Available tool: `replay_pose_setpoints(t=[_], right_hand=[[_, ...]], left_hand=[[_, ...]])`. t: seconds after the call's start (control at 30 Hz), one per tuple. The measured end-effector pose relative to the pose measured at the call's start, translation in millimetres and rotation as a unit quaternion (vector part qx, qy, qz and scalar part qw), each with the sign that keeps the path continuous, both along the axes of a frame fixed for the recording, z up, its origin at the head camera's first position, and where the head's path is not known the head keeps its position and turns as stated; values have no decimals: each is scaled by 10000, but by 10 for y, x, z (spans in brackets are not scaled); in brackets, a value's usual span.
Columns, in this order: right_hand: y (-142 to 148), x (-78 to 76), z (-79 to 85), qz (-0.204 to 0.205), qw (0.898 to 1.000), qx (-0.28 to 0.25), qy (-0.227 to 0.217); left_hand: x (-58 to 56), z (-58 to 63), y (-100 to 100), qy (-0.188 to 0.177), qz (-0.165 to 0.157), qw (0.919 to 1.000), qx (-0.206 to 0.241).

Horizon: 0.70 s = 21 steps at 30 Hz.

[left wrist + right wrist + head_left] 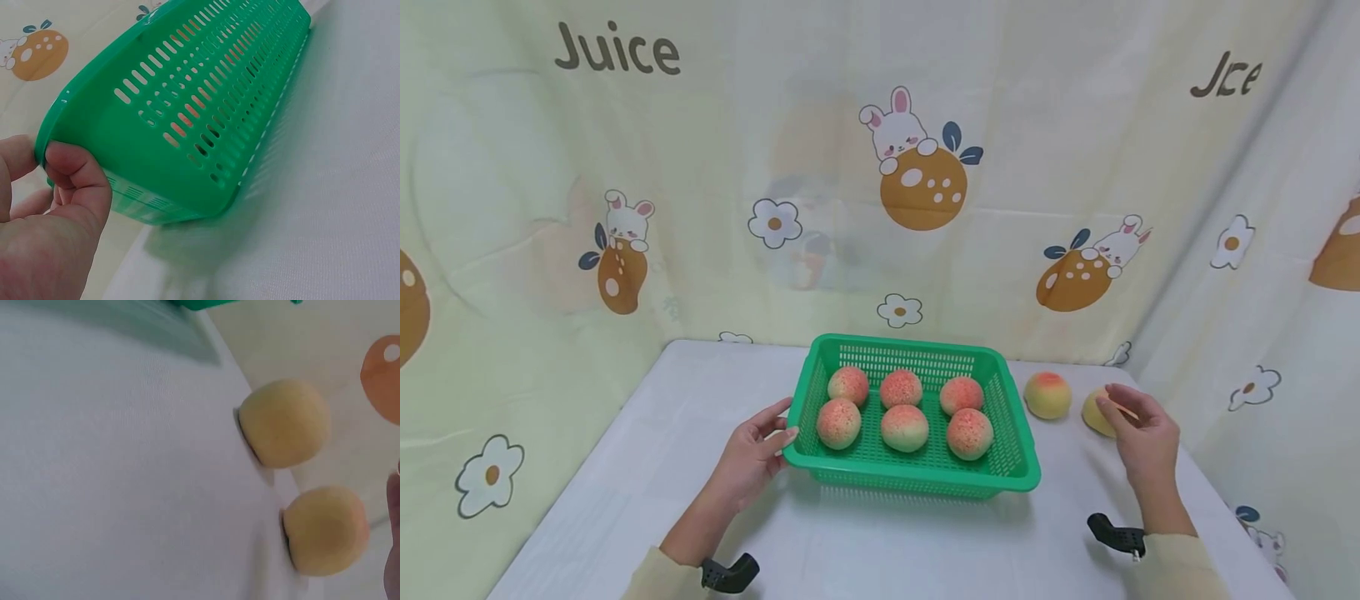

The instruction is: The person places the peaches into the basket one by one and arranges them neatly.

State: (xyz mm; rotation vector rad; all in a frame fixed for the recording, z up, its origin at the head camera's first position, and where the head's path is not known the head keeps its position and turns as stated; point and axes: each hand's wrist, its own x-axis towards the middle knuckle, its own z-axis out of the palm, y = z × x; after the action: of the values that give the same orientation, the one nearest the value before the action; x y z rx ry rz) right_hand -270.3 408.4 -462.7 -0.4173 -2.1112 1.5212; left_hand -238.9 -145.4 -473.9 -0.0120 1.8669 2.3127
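A green plastic basket [917, 479] stands on the table with several pinkish, speckled peaches [905, 428] inside. My left hand [758, 450] grips its left rim; in the left wrist view the thumb [72, 165] presses on the outer face of the rim. To the right of the basket, two yellow peaches sit on the table: one with a red top [1048, 396], and another [1097, 412] partly hidden behind my right hand [1146, 433]. That hand is over the farther peach, fingers loosely bent and holding nothing. Only its edge shows in the right wrist view, apart from both peaches [328, 531].
A white cloth covers the table [647, 475]. Behind it and at both sides hangs a pale curtain [722, 167] printed with rabbits, fruit and flowers. Each wrist wears a black strap-on camera [730, 573].
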Motion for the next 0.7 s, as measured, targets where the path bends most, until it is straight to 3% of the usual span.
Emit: replay_pose_setpoints(t=[0.17,0.37,0.5,0.7], right_hand=[[94,-84,-54,-364,9978,402,-368],[188,-232,-158,-610,9951,405,-672],[258,-326,-245,-612,9936,544,-774],[324,-377,-286,-552,9870,413,-1452]], left_hand=[[-2,2,7,-17,46,10000,56],[-8,-9,1,22,9,10000,32],[-15,-21,-11,32,-10,10000,63],[-11,-15,-6,-3,54,9999,98]])
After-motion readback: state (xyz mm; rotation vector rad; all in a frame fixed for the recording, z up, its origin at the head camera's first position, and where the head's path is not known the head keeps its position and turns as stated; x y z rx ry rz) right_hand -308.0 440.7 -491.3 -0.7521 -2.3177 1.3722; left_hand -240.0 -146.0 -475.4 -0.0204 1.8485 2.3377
